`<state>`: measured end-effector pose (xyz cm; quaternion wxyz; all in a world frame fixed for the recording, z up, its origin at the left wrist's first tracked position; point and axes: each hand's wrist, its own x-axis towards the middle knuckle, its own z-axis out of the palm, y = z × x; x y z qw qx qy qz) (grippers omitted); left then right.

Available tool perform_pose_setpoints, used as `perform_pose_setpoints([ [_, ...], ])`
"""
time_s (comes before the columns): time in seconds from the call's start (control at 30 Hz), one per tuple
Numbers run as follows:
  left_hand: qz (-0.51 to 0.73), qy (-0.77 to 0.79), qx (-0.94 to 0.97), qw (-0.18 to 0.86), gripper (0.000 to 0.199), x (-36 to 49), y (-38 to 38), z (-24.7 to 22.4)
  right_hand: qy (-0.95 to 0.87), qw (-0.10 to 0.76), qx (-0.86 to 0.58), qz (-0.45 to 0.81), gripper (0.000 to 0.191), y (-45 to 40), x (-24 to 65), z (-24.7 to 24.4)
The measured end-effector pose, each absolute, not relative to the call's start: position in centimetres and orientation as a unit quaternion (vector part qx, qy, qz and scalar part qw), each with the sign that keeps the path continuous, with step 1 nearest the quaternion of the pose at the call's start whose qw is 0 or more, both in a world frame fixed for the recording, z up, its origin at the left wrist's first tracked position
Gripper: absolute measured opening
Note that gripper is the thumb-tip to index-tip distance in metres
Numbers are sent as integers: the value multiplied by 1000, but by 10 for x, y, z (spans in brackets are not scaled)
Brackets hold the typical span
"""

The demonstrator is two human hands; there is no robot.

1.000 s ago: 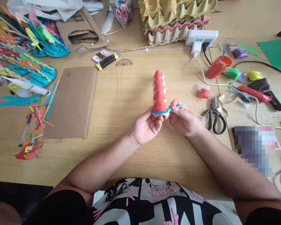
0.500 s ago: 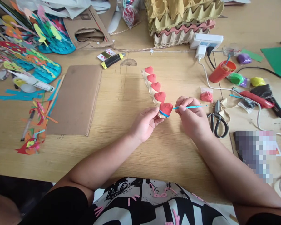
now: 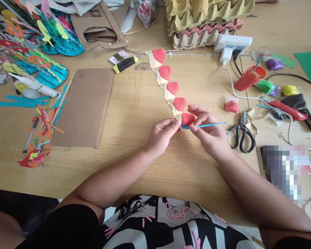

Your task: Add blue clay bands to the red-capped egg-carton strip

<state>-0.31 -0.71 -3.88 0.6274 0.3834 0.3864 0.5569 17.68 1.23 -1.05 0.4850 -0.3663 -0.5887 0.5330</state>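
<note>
My left hand (image 3: 161,137) pinches the near end of a strip of egg carton (image 3: 168,95), which slants up and away from me over the table. Several cups of the strip bear red clay (image 3: 165,73). Between the fingers of my right hand (image 3: 211,135) is a thin blue modelling tool (image 3: 211,125), its left end at the nearest cup. Some blue clay (image 3: 184,126) shows along that cup's lower edge, partly hidden by my fingers. To the right lie black-handled scissors (image 3: 242,133) and a small bag of red clay (image 3: 231,104).
A brown cardboard sheet (image 3: 80,107) lies at left, beside coloured paper scraps (image 3: 36,154) and a glue bottle (image 3: 38,86). Egg trays (image 3: 209,20) are stacked at the back. A white power strip (image 3: 233,44), its cable, a red cup (image 3: 250,77) and clay packs (image 3: 265,86) are at right.
The carton strip's far end has risen and swung toward the back. My right hand has moved left, bringing the blue tool up against the nearest cup.
</note>
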Motion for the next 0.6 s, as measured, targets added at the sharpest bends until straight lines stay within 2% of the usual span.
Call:
perform_pose_setpoints([
  [0.4, 552, 417, 468, 550, 37, -7, -9, -33, -627, 474, -365, 500, 20, 12, 178, -8],
  [0.6, 550, 419, 474, 545, 37, -6, -11, -28, -622, 480, -357, 504, 18, 14, 177, -11],
])
